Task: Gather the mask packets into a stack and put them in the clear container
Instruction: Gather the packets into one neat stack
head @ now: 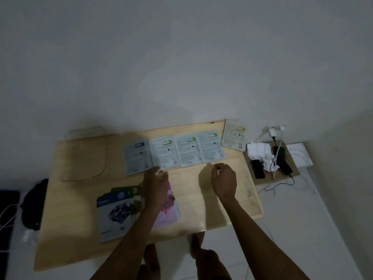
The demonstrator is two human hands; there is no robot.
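Wooden table (232, 190); flat glossy rectangular mask packets (186, 151); clear container (84, 154).

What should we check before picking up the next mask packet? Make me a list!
1. Left hand close to a packet: ok, its fingertips are at the near edge of the back row.
2. Right hand free: cannot tell, its fingers are curled and the picture is blurry.
3. Clear container ready: ok, it sits on the table's far left with nothing visible inside.
4. Packets already in one stack: not ok, five lie face down at the back and a fanned bunch lies near the front.
5. All packets safely on the table: not ok, the yellow-tagged packet hangs over the far right corner.
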